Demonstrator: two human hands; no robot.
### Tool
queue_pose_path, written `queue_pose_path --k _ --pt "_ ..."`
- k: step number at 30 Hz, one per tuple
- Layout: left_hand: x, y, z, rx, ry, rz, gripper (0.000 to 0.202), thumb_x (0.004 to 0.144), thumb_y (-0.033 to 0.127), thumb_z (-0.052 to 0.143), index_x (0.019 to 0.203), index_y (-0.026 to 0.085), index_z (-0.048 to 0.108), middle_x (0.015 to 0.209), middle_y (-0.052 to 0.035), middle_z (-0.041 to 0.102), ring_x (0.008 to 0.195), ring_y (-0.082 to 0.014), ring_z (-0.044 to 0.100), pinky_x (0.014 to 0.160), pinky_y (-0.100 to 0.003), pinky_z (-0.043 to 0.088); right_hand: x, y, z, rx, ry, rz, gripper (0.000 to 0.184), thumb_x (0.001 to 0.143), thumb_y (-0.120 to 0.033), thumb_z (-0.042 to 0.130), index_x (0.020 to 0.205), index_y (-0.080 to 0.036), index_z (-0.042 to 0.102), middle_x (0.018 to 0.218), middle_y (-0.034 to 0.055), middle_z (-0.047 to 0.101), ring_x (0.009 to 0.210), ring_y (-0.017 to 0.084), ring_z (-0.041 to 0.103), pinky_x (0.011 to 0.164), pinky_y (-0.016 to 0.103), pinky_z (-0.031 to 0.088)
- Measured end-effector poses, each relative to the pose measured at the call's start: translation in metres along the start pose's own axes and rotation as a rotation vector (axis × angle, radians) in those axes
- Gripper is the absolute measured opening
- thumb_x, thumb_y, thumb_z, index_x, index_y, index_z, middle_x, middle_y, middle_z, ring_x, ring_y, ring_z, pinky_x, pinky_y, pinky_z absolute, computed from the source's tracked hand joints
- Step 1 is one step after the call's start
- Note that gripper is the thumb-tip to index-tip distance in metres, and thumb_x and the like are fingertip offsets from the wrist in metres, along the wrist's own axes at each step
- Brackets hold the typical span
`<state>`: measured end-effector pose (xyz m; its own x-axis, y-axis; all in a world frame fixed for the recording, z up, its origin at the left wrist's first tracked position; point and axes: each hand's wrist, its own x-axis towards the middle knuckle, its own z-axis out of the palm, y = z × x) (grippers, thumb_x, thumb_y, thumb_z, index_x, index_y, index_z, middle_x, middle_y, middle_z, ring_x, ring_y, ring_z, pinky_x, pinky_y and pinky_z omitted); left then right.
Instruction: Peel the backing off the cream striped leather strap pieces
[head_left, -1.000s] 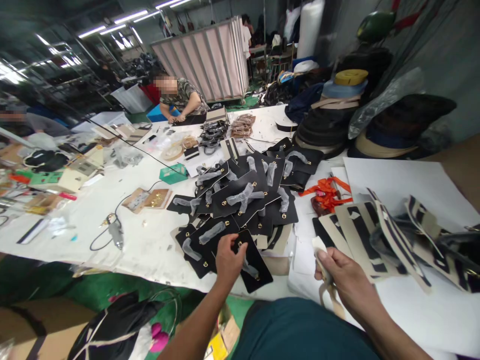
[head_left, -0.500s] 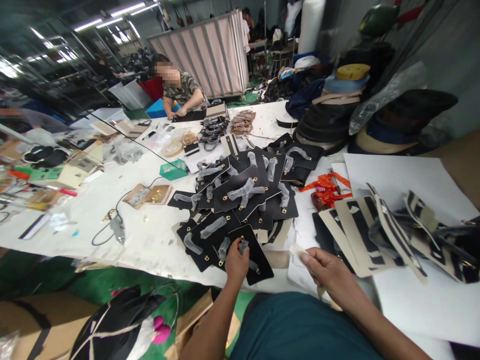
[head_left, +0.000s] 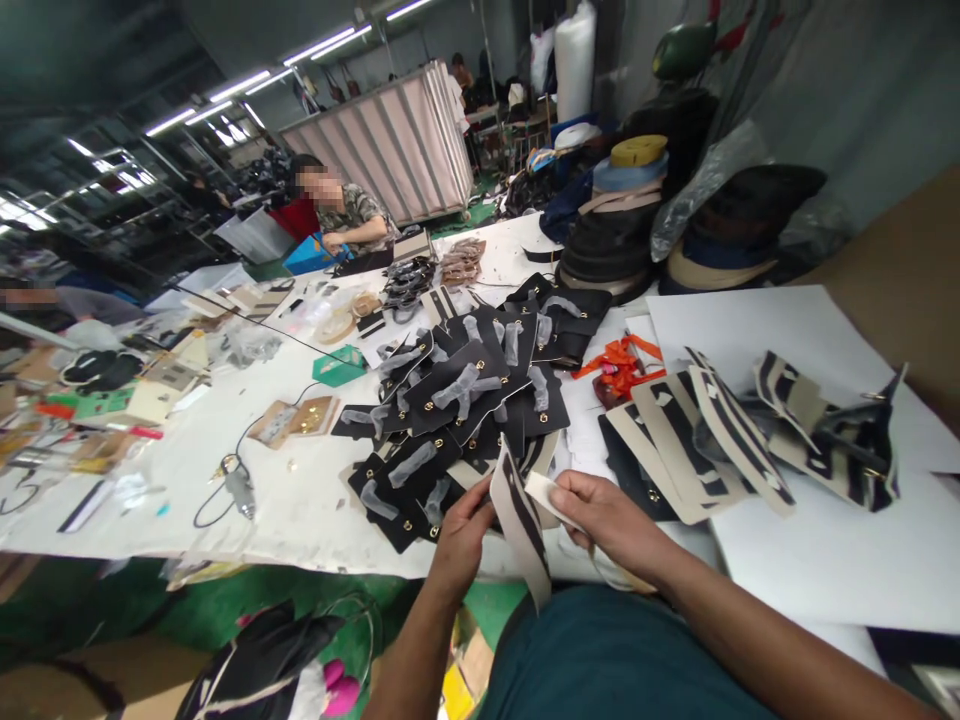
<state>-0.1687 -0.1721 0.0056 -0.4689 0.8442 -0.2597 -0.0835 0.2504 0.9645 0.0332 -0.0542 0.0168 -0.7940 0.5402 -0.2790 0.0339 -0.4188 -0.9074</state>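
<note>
My left hand (head_left: 457,545) pinches the edge of a bag panel (head_left: 517,535), stood on its side so that its beige back with black strips faces right. My right hand (head_left: 611,520) grips a small off-white strip (head_left: 551,500) between thumb and fingers, close beside that back. Whether the strip touches it I cannot tell. A pale band hangs below my right hand. Just beyond lies a pile of black panels (head_left: 457,385) with gold fittings and handles wrapped in clear film.
Beige-backed panels (head_left: 667,445) lie at right, by an orange ribbon bundle (head_left: 619,368). Rolls of webbing (head_left: 611,235) are stacked behind. A grey corded tool (head_left: 240,492) rests on the white table (head_left: 300,520) at left. Across the table sits a co-worker (head_left: 356,215).
My left hand has lifted a black panel off the near edge of the pile and turned it to show its back. My right hand has brought the off-white strip left, towards it.
</note>
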Motion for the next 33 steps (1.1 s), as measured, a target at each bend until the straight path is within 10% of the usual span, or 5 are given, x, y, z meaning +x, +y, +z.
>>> queue_pose_path --k 6,15,21,33 --pt "0.006 0.008 0.049 -0.263 -0.147 -0.066 0.051 0.079 0.042 0.078 0.124 0.019 0.073 0.096 -0.0090 0.079 0.095 -0.0310 0.073 0.085 -0.041 0.058 -0.005 -0.013 -0.010 0.113 0.013 -0.072 0.046 0.094 -0.060 0.065 0.076 -0.019 0.054 0.057 -0.0071 0.050 0.049 0.008 0.039 0.051 0.022 0.028" --pt "-0.005 0.064 0.090 0.006 -0.413 0.059 0.077 0.067 0.042 0.088 0.135 0.017 0.062 0.111 -0.0104 0.076 0.099 -0.0291 0.070 0.089 -0.036 0.055 -0.022 -0.021 -0.033 0.012 0.215 -0.106 0.050 0.091 -0.064 0.064 0.071 -0.020 0.052 0.055 -0.0067 0.051 0.049 0.009 0.042 0.051 0.022 0.031" --pt "-0.005 0.083 0.121 0.243 -0.074 0.124 0.038 0.079 0.047 0.078 0.102 0.016 0.076 0.093 -0.0074 0.077 0.085 -0.0244 0.069 0.078 -0.031 0.054 -0.025 -0.017 -0.038 -0.070 0.248 -0.160 0.049 0.094 -0.065 0.059 0.072 -0.021 0.052 0.054 -0.0073 0.051 0.048 0.010 0.045 0.052 0.022 0.035" --pt "0.011 0.053 0.112 -0.180 -0.118 -0.117 0.064 0.085 0.066 0.069 0.117 0.010 0.071 0.077 -0.0092 0.075 0.066 -0.0199 0.070 0.057 -0.025 0.052 -0.037 -0.036 -0.044 0.163 0.177 -0.146 0.046 0.095 -0.055 0.061 0.068 -0.021 0.046 0.052 -0.0084 0.044 0.046 0.008 0.034 0.048 0.023 0.026"
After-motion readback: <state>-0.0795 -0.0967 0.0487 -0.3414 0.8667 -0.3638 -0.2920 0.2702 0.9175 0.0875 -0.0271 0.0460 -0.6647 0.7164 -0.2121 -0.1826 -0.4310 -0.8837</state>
